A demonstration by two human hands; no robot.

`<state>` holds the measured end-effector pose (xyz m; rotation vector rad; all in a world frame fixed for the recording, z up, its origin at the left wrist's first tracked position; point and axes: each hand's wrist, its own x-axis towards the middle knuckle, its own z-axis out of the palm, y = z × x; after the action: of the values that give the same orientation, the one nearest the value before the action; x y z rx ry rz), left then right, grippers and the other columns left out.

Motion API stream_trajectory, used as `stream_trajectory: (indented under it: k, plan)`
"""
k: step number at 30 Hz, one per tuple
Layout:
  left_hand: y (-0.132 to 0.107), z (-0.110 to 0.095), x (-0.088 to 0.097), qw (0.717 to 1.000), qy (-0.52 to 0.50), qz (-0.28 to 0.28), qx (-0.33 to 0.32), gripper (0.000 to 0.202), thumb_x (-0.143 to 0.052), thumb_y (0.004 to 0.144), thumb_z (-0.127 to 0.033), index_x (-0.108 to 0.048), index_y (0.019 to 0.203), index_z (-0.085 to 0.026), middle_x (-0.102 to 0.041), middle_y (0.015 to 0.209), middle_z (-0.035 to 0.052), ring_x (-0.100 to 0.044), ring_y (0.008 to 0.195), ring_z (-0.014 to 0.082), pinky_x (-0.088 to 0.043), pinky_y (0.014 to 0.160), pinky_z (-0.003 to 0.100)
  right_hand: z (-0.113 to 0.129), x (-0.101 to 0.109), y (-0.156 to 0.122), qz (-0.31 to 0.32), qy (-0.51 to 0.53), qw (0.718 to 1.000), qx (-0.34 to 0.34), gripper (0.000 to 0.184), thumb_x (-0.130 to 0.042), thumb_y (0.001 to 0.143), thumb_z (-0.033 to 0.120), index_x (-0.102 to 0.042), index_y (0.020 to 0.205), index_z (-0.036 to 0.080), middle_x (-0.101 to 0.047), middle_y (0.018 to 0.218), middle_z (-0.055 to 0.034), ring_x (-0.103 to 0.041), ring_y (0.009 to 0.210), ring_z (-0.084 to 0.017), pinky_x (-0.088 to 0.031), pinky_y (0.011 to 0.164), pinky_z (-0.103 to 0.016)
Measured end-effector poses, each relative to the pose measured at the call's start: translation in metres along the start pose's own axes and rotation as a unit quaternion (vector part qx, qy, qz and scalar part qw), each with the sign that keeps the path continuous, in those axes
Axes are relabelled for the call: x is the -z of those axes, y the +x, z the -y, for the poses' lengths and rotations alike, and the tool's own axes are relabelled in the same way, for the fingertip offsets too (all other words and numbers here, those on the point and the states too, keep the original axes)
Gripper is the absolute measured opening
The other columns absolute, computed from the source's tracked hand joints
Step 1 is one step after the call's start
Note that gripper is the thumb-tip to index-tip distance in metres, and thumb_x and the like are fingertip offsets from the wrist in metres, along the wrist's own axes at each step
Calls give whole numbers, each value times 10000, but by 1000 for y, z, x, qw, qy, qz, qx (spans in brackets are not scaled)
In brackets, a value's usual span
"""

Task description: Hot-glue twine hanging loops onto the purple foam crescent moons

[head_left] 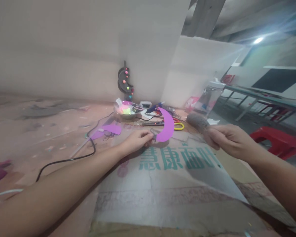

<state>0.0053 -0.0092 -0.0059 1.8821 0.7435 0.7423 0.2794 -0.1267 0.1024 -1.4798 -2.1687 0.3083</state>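
Observation:
My left hand (pixel 138 140) is pinched on the lower end of a purple crescent-shaped foam cutout (pixel 167 126), holding it upright over a printed sack (pixel 162 184) that is spread flat on the floor. My right hand (pixel 228 140) is closed round a grey, fuzzy roll (pixel 197 121), held a little right of the crescent. Both forearms reach in from the bottom edge.
Behind the crescent lie yellow-handled scissors (pixel 179 126), a blue glue gun (pixel 153 107), a metal bowl of bright pom-poms (pixel 125 110), another purple foam piece (pixel 111 129) and a black cable (pixel 71 159). A black crescent with pom-poms (pixel 124 80) leans on the wall. A red plastic stool (pixel 278 140) stands right.

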Motion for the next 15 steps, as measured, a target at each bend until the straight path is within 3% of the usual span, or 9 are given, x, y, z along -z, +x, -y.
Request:
stream_trajectory:
  k: [3, 6, 9, 15]
  plan:
    - [0, -1, 0, 1000, 20, -3, 0, 331, -472, 884, -400, -598, 713, -146, -555, 607, -10, -498, 562, 105, -359, 537, 211, 2, -4, -5, 27, 86, 996, -9, 414, -444, 926, 492, -695, 803, 187, -687, 680, -62, -611, 588, -139, -489, 573, -277]
    - [0, 0, 0, 1000, 24, -1, -8, 335, -465, 887, -390, -581, 692, -144, -537, 595, -13, -489, 563, 102, -352, 541, 210, -1, -12, -2, 21, 160, 987, -29, 334, -535, 897, 451, -717, 942, 175, -737, 831, -75, -668, 661, -151, -544, 630, -282]
    - [1, 2, 1, 1000, 15, 6, -14, 333, -466, 889, -394, -560, 688, -146, -525, 592, -18, -484, 560, 98, -353, 541, 209, -5, -20, 2, -1, 206, 978, -42, 272, -595, 870, 404, -703, 972, 177, -734, 843, -69, -672, 675, -148, -557, 651, -286]
    - [0, -1, 0, 1000, 14, 5, -4, 334, -472, 887, -399, -564, 691, -144, -532, 608, -16, -489, 568, 100, -360, 550, 213, -7, -22, 3, -2, 220, 974, -51, 205, -625, 852, 372, -681, 843, 175, -663, 712, -33, -609, 606, -116, -520, 590, -246]
